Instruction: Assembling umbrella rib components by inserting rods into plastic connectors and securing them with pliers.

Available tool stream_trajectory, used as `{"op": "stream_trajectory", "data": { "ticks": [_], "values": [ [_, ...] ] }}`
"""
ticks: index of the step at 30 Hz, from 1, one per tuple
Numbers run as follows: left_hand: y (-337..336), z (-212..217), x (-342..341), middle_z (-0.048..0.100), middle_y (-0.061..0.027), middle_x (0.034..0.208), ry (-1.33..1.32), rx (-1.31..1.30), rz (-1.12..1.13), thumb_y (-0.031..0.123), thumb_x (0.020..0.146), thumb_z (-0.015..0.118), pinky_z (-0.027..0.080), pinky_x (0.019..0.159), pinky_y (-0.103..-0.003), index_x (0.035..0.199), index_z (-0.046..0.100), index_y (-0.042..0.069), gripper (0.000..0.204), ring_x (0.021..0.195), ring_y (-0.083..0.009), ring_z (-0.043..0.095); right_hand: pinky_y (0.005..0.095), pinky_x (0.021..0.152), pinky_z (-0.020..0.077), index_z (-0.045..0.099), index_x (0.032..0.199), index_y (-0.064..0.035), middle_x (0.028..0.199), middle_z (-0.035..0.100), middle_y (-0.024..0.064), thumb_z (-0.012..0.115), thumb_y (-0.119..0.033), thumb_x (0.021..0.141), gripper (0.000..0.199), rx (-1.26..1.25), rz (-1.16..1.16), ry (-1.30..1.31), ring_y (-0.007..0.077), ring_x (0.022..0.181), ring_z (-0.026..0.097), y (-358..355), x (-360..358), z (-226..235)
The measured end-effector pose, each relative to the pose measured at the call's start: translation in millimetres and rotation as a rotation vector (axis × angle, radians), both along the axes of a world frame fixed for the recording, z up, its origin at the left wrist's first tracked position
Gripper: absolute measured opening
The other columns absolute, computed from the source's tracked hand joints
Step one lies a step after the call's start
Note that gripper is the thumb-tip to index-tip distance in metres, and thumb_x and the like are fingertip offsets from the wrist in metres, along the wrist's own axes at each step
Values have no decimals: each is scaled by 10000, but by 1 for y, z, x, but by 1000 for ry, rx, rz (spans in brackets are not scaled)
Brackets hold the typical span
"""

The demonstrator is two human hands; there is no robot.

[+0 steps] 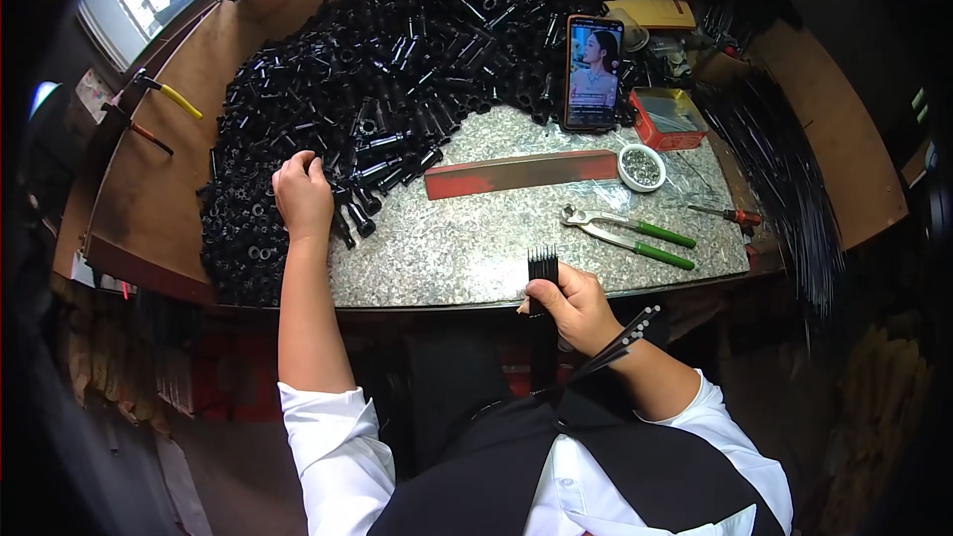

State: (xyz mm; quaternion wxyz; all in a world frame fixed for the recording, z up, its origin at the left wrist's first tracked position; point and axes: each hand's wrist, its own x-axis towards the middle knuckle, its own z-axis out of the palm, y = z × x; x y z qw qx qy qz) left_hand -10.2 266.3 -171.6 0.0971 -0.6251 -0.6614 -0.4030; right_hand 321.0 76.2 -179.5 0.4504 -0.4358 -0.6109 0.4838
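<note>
My left hand (pixel 303 197) is at the left edge of a big heap of black plastic tube-like parts (pixel 417 50), its fingers curled and pinched. Whatever they hold, if anything, is hidden. Small black ring-shaped pieces (pixel 256 228) lie beside that wrist. Near the front edge of the table, my right hand (pixel 576 308) is closed around a bundle of thin black rods (pixel 543 266), the thumb pressed across them and their tips fanned upward. Several dark strips with pale round ends (pixel 635 330) stick out past the right wrist.
A red-and-black bar (pixel 521 175) lies across the speckled tabletop (pixel 447 258). To the right are green-handled pincers (pixel 635 236), a white bowl of small metal bits (pixel 641 168), a propped phone (pixel 593 74), a red tin (pixel 670 119), a screwdriver (pixel 730 214) and long black rods (pixel 784 169).
</note>
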Motion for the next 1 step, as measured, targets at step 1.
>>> {"op": "stream_trajectory", "data": {
  "ticks": [1],
  "values": [
    [7, 1, 1, 665, -137, 961, 136, -63, 42, 204, 840, 659, 437, 906, -369, 984, 666, 27, 228, 994, -244, 586, 280, 693, 504, 598, 863, -2, 762, 647, 68, 535, -197, 966, 229, 9, -3, 5, 135, 730, 633, 1, 3, -5]
  ]
}}
